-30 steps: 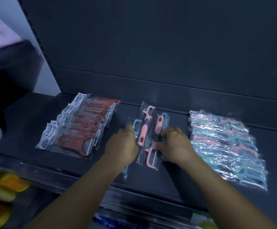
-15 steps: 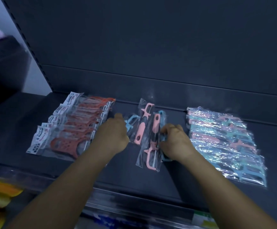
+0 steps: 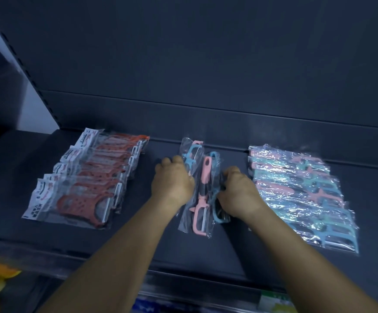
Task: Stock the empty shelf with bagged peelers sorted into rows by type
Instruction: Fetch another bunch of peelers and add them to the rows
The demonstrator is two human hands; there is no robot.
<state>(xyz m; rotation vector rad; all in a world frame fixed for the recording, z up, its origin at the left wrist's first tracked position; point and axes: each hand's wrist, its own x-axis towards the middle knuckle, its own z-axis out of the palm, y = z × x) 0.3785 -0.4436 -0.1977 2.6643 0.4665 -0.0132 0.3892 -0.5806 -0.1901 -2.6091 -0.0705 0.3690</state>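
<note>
Both hands have closed in on the middle row since a moment ago: left hand [image 3: 172, 179] and right hand [image 3: 237, 192] now press the sides of the clear-bagged pink and blue straight peelers [image 3: 202, 188] between them on the dark shelf [image 3: 228, 249], squaring the pile. Orange peeler row [image 3: 86, 179] lies left of the hands, pastel row [image 3: 300, 195] right; sorting looks nearly done.
</note>
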